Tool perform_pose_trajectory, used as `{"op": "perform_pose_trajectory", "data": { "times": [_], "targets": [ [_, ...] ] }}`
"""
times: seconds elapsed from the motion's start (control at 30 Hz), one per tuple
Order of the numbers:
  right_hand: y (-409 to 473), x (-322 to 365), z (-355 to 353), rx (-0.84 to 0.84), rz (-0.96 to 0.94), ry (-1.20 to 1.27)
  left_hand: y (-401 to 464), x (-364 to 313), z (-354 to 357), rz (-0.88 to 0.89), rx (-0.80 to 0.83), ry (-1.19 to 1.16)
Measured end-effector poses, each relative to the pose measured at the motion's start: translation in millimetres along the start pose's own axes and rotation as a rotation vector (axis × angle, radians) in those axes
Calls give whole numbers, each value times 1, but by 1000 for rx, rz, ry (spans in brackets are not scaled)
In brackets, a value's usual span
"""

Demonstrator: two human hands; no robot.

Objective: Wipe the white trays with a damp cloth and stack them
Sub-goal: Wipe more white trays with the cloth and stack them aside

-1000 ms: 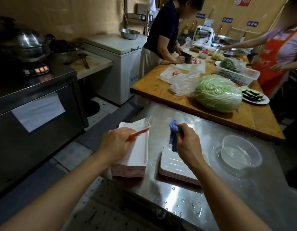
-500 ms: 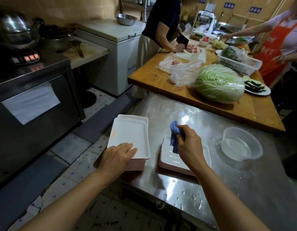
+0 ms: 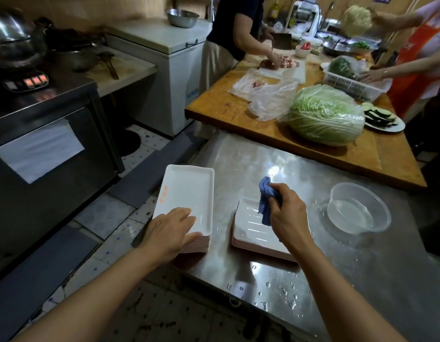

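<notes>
1. The left hand [image 3: 173, 233] lies on the near end of the top white tray [image 3: 186, 191] of the left stack [image 3: 196, 243], fingers fairly straight across the tray's surface and thumb down against the stack's near edge.
2. That stack sits at the left corner of the steel table [image 3: 312, 280], its left side reaching past the table edge (the top tray carries small orange marks along its left rim).
3. The right hand [image 3: 288, 215] grips a bunched blue cloth [image 3: 265, 198], fingers curled round it, and holds it over the far end of the right stack of trays [image 3: 251, 230].
4. The right stack lies just beside the left one, apart from it, and its top tray glistens wet.
5. A clear plastic bowl [image 3: 358, 208] holding water stands to the right of the trays, with droplets scattered on the table around it.
6. Beyond, a wooden table [image 3: 238, 114] bears a wrapped cabbage [image 3: 325, 114], plastic bags [image 3: 268, 95] and a white basket [image 3: 352, 85], where two other people work.
</notes>
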State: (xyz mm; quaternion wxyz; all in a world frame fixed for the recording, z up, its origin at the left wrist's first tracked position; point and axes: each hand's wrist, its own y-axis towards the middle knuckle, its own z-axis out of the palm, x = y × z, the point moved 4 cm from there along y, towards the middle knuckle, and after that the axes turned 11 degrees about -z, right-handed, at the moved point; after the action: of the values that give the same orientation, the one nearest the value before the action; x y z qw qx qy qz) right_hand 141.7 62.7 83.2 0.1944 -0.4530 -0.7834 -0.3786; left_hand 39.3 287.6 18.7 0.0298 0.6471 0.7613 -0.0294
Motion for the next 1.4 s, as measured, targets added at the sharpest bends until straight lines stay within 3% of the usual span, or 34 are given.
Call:
{"op": "perform_pose_trajectory", "data": {
  "times": [0.17, 0.27, 0.37, 0.47, 0.73, 1.0, 1.2, 1.4],
  "targets": [
    [-6, -28, -20, 6, 50, -20, 26, -67, -22, 22, -210, -295],
    [-13, -48, -36, -3, 117, -34, 52, -110, -1, -163, -23, -443],
    [-22, -68, -51, -23, 162, -23, 74, -129, 33, -357, 194, -435],
    [-29, -88, -65, -42, 214, -31, 83, -126, 58, -499, 298, -395],
    [-36, -121, -79, -66, 263, -46, 89, -117, 64, -573, 182, -353],
    [-31, -130, -94, -100, 249, -10, 82, -110, 59, -706, 247, -905],
    [-21, -139, -119, -100, 280, -29, 82, -117, 36, -719, 190, -1017],
    [-11, -151, -164, -191, 279, -24, 114, -167, -3, -674, 85, -1209]
  ]
}}
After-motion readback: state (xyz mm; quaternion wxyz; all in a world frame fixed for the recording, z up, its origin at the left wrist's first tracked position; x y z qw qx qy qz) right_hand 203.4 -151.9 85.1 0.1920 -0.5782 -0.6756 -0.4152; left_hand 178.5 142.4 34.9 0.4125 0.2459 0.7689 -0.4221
